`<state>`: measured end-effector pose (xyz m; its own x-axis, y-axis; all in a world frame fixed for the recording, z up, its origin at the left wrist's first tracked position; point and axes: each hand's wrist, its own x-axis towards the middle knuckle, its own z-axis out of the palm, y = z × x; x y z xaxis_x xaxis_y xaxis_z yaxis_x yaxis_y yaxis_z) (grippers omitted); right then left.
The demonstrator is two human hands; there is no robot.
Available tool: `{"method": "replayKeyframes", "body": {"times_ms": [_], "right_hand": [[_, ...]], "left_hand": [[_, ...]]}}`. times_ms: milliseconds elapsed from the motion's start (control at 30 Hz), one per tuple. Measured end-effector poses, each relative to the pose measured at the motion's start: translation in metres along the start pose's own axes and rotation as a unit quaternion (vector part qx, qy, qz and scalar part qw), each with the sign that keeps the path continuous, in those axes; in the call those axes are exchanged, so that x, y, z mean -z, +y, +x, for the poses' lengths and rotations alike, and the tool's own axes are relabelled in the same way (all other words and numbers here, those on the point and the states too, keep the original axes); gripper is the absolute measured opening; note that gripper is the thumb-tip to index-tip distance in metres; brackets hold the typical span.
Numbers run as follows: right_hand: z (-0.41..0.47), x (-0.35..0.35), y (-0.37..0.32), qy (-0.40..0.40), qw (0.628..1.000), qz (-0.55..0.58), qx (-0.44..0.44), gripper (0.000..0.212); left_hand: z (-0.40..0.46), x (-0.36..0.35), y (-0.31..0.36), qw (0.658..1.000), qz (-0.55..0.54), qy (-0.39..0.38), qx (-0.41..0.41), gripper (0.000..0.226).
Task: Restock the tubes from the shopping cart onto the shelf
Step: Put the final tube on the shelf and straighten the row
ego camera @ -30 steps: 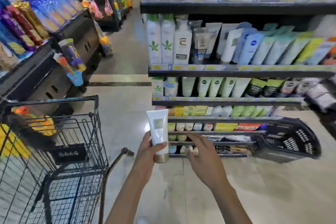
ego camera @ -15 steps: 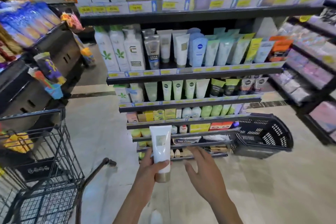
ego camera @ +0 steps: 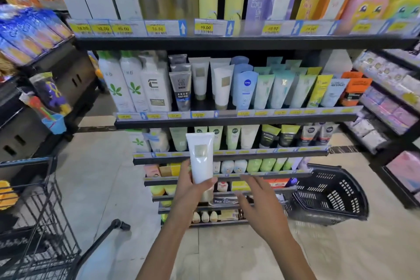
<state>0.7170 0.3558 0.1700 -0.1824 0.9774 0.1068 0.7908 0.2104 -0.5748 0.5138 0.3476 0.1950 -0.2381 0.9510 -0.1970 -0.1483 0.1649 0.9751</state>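
1. Cart (ego camera: 34,223) first: the shopping cart stands well off to the left of the left grip, at the picture's lower left. What tubes remain inside cannot be told from here.

2. Left hand (ego camera: 193,191) is the working grip. It is closed round the lower part of a white tube (ego camera: 201,157), thumb across the front, fingers behind. The tube stands upright, cap end down in the palm and flat crimped end up, so most of its body rises above the grip.

3. Matching white tubes (ego camera: 221,87) stand on the shelf (ego camera: 236,118) above and slightly right of the left grip, between the grey men's tube (ego camera: 181,88) and the blue Nivea tube (ego camera: 246,88). That looks like the home slot. To do the step well, I judge the tube should go up with its label facing out, cap down like its neighbours, and be eased into the open spot in front of the rear white tube, left of the front one, without knocking the row over.

4. Holding so low leaves the top free to sway; keeping the tube vertical as it clears the price strip (ego camera: 200,115) should help.

5. Right hand (ego camera: 261,202) hovers just right of the left grip, fingers spread, holding nothing and not touching the tube. It could steady the neighbours or tidy the row.

6. Black basket (ego camera: 329,195) sits on the floor, well to the right of both grips.
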Motion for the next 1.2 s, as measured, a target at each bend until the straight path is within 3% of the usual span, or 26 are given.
{"method": "replayKeyframes", "body": {"times_ms": [500, 700, 1033, 1200], "right_hand": [[0.160, 0.027, -0.009, 0.042, 0.994, -0.041, 0.095, 0.050], [0.209, 0.034, -0.002, 0.062, 0.984, -0.073, 0.151, 0.046], [0.229, 0.034, 0.009, 0.094, 0.972, -0.130, 0.174, 0.045], [0.232, 0.034, 0.013, 0.106, 0.965, -0.144, 0.190, 0.044]], "left_hand": [[0.127, -0.040, 0.080, 0.980, 0.051, 0.117, -0.153, 0.057], [0.166, -0.056, 0.103, 0.959, 0.098, 0.183, -0.193, 0.067], [0.205, -0.073, 0.103, 0.917, 0.206, 0.264, -0.218, 0.062], [0.208, -0.077, 0.101, 0.908, 0.209, 0.284, -0.228, 0.059]]}}
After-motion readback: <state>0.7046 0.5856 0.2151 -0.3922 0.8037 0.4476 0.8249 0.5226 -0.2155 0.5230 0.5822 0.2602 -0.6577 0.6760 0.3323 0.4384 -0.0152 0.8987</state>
